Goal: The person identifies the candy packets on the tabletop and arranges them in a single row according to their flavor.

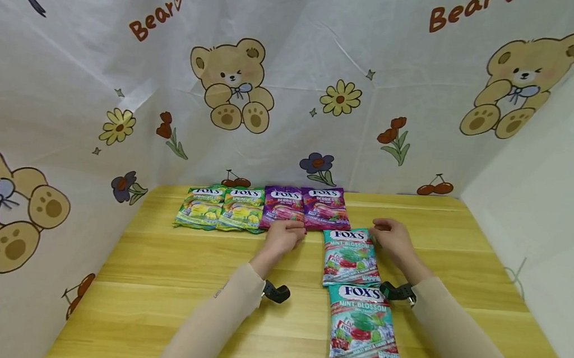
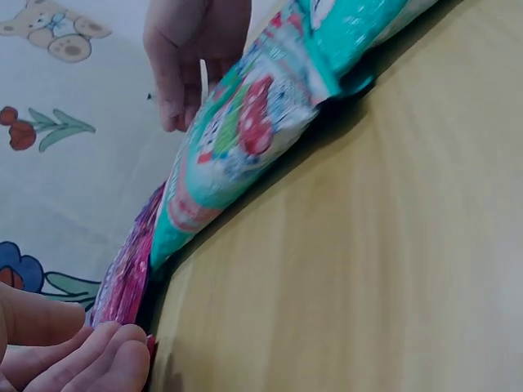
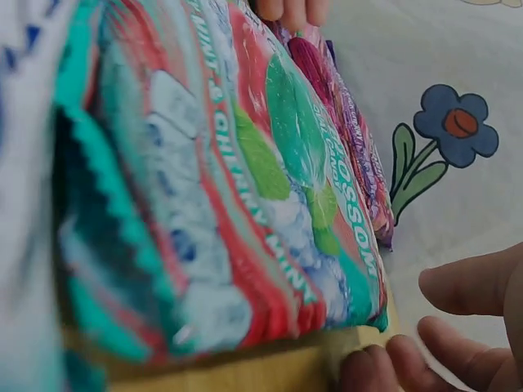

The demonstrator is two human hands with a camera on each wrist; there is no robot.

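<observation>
My left hand (image 1: 282, 239) lies at the lower edge of the left purple Fox's Berries candy bag (image 1: 283, 204), its fingers loosely bent; in the left wrist view its fingertips (image 2: 122, 363) are right at a purple bag's edge. A second purple Berries bag (image 1: 325, 210) overlaps the first on the right. My right hand (image 1: 394, 242) hovers beside the upper right corner of a teal Mint Blossom candy bag (image 1: 350, 260), thumb and fingers spread apart with nothing between them in the right wrist view. Another Mint Blossom bag (image 1: 362, 328) lies just below, its top edge meeting the first.
Two green-yellow Fox's Spring Tea bags (image 1: 241, 212) continue the back row to the left of the purple ones. Everything lies on a wooden table (image 1: 166, 293). A white cloth (image 1: 294, 89) printed with bears and flowers rises behind the table, and a white wall (image 1: 558, 200) borders the right.
</observation>
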